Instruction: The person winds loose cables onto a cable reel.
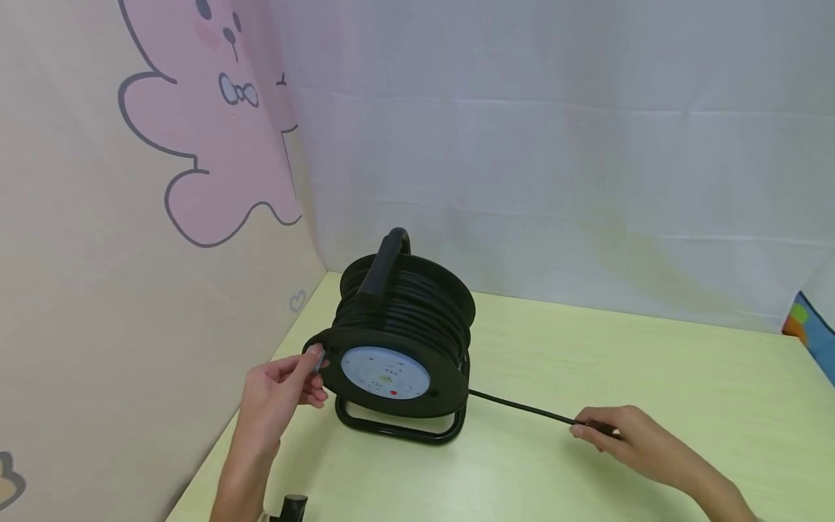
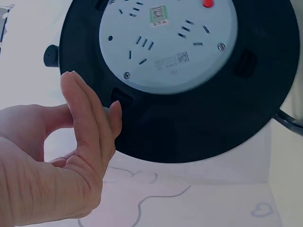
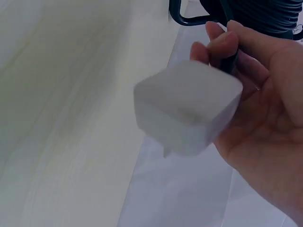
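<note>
A black cable reel [image 1: 391, 326] stands on its tubular frame, wound with black cable, its pale round socket panel [image 1: 386, 373] facing forward. With thumb and fingers my left hand [image 1: 280, 391] pinches a small pale-blue winding knob [image 1: 319, 361] at the left edge of the reel's front disc. In the left wrist view the fingers mostly hide that knob. My right hand [image 1: 622, 438] grips the black cable [image 1: 522, 408], which runs fairly straight from the reel's lower right side. A pale plug [image 3: 187, 106] at the cable's end hangs beside the right palm in the right wrist view.
The reel stands on a pale yellow-green table [image 1: 535, 348]. A white curtain [image 1: 554, 159] hangs behind it, and a wall covering with a pink bear [image 1: 215, 130] rises on the left. A colourful item [image 1: 809, 326] shows at the right edge.
</note>
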A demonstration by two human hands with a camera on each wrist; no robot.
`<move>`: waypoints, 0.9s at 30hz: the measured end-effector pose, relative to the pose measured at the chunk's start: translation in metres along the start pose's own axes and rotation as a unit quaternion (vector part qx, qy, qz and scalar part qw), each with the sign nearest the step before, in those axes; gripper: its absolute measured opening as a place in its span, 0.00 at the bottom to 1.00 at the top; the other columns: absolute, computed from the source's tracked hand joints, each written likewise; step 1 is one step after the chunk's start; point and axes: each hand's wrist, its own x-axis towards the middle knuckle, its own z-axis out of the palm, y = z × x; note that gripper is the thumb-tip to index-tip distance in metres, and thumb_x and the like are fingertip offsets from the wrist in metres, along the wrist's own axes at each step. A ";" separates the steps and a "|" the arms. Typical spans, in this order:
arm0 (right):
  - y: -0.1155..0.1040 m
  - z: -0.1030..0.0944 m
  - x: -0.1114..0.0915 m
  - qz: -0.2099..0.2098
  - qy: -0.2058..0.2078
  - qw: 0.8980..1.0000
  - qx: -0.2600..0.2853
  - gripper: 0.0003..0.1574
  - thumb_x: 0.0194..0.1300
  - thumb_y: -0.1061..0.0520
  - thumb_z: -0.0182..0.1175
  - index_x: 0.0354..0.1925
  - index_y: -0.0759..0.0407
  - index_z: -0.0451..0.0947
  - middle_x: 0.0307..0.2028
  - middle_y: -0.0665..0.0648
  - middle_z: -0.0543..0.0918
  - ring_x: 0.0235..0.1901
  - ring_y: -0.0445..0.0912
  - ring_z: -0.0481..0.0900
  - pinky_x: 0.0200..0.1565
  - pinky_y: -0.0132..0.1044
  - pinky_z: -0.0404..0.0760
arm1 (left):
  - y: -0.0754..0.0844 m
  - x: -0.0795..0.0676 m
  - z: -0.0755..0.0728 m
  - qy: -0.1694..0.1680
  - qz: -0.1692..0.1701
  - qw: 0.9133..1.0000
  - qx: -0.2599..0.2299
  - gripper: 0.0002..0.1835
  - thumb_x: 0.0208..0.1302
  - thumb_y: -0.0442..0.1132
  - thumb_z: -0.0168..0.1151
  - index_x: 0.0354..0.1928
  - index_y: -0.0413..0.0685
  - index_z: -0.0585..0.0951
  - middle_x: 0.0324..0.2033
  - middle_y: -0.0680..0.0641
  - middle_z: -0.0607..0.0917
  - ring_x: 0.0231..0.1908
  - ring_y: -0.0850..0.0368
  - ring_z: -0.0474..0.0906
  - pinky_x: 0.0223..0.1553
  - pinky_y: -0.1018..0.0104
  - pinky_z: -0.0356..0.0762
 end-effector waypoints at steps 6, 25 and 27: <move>0.003 0.009 0.006 -0.023 -0.010 1.000 0.004 0.08 0.74 0.65 0.60 0.44 0.53 0.82 0.28 0.40 0.76 0.28 0.30 0.71 0.26 0.28 0.74 | 0.015 -0.006 0.009 0.002 0.022 1.000 -0.015 0.22 0.73 0.46 0.66 0.44 0.25 0.84 0.20 0.46 0.81 0.19 0.56 0.82 0.28 0.63 0.88; 0.000 0.045 0.034 -0.097 -0.032 0.995 0.016 0.15 0.67 0.64 0.69 0.51 0.60 0.82 0.39 0.47 0.82 0.37 0.36 0.81 0.35 0.30 0.81 | 0.031 -0.014 0.036 -0.019 0.062 0.998 -0.015 0.18 0.71 0.43 0.68 0.39 0.29 0.85 0.20 0.42 0.82 0.16 0.54 0.81 0.26 0.62 0.87; -0.001 0.048 0.038 -0.108 -0.022 0.994 0.008 0.15 0.66 0.65 0.69 0.51 0.62 0.82 0.39 0.48 0.82 0.37 0.36 0.80 0.36 0.30 0.81 | 0.033 -0.016 0.041 -0.024 0.072 0.997 -0.009 0.17 0.71 0.42 0.68 0.38 0.30 0.85 0.19 0.42 0.82 0.16 0.53 0.81 0.26 0.62 0.87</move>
